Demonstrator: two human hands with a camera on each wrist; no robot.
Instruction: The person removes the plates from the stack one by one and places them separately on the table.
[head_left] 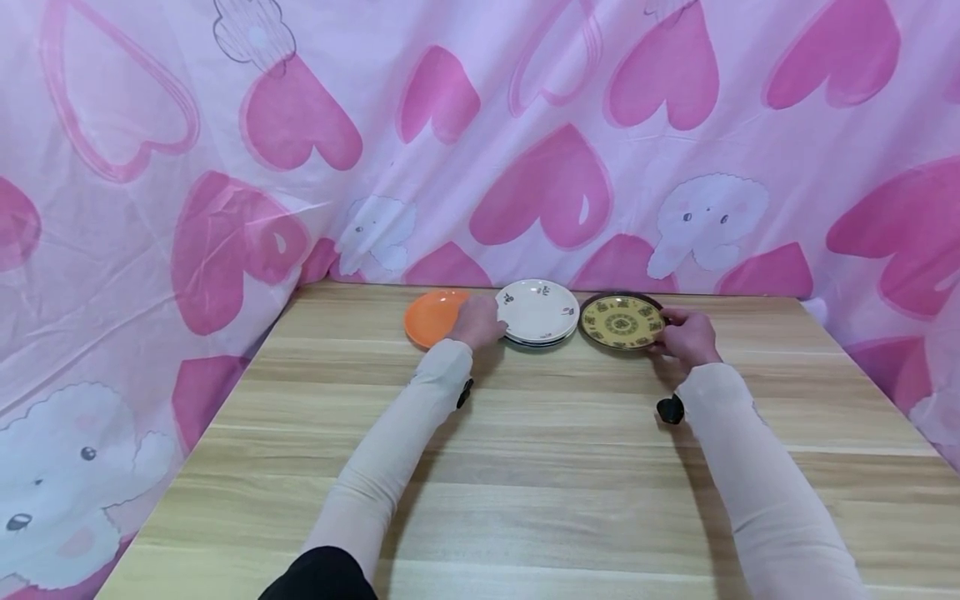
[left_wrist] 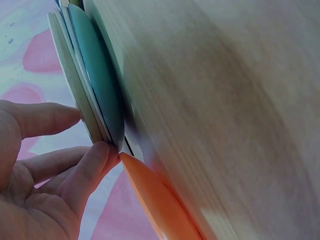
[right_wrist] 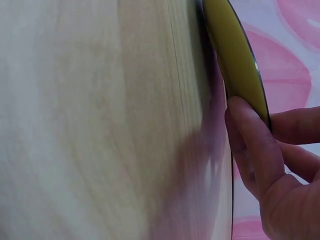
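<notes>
Three sets of plates stand in a row at the far edge of the wooden table. In the middle, a stack of plates (head_left: 537, 312) has a white one with small floral marks on top and a green-blue one (left_wrist: 97, 75) at the bottom. My left hand (head_left: 477, 322) grips the stack's left rim, fingertips at its edge and upper face. Partly hidden behind that hand lies an orange plate (head_left: 432, 318). My right hand (head_left: 687, 336) pinches the right rim of a yellow plate (head_left: 622, 322) with a dark edge and pattern, slightly raised in the right wrist view.
The light wooden table (head_left: 570, 475) stretches out in front of the plates. A pink curtain (head_left: 450, 192) with hearts and white cartoon animals hangs right behind its far edge and along the sides.
</notes>
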